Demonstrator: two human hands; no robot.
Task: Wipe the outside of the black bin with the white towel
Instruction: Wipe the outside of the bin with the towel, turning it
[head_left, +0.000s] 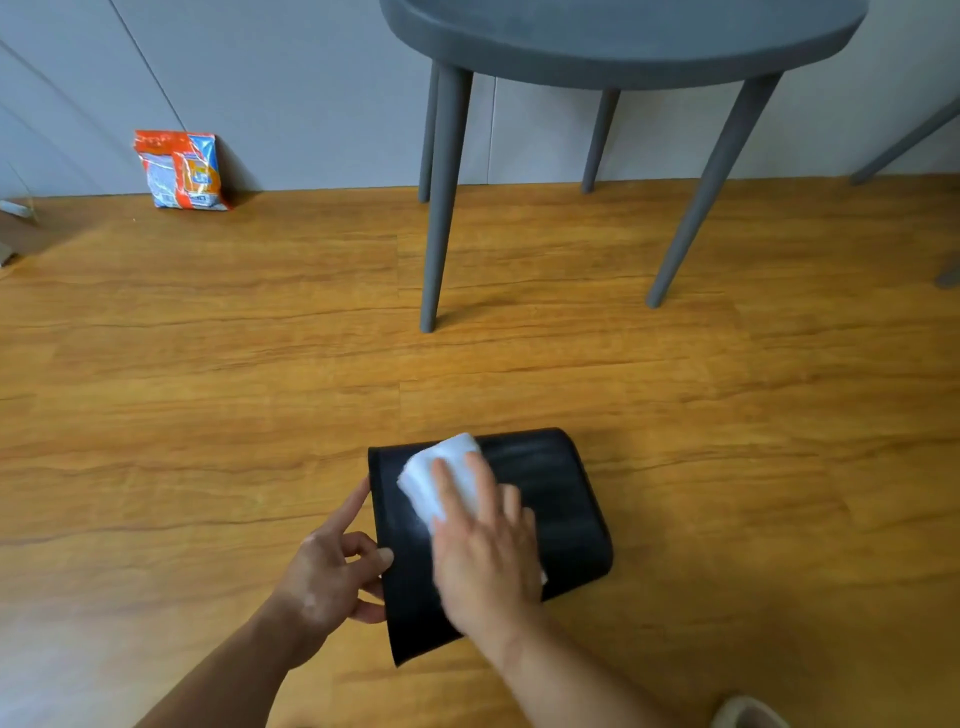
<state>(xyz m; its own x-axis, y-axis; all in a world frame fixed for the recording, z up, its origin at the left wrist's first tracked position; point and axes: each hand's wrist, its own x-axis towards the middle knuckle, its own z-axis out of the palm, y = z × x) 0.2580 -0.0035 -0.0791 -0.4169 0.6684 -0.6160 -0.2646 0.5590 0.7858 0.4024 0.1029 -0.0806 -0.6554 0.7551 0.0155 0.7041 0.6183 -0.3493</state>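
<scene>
We are mid-wipe: our right hand (488, 551) presses the white towel (441, 478) with flat fingers onto the black bin (561, 509), which lies on its side on the floor (208, 415). Our left hand (327, 571) grips its rim with curled fingers. Next, we judge, sweep toward the base, then roll it. Its ribbed wall looks dull and smeary.

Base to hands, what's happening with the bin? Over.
Left hand grips black bin at its rim. Right hand flat, pressing white towel on bin's side. Bin lying on floor; nothing blocking.
</scene>
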